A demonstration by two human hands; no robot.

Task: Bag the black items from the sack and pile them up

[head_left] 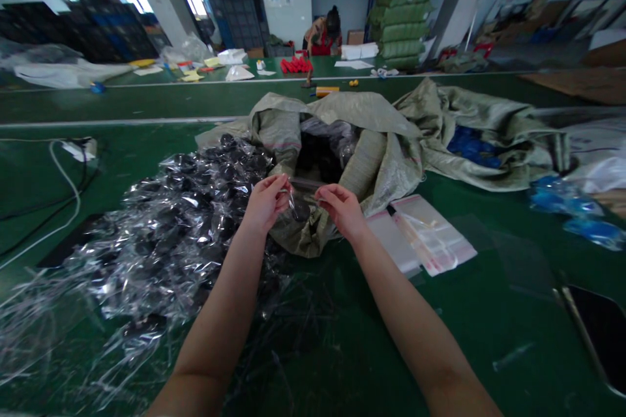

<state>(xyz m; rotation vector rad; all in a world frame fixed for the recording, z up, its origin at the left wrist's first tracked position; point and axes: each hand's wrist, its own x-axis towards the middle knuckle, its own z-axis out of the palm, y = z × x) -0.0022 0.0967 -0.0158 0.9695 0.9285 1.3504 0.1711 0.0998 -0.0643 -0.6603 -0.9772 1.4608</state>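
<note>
Bare forearms rise from 6 o'clock over the green bench. At 9 o'clock, a white cable. From 8 to 10 o'clock, a heap of crinkled wrappers with dark pieces inside. At centre, the left hand, fingers pinched shut on the left top edge of a clear bag. The bag is held off the bench before the open sack, a dark piece inside it. The right hand has its fingers pinched shut on the right edge. At 3 o'clock of it, flat empty bags. Far 3 o'clock, blue packets.
</note>
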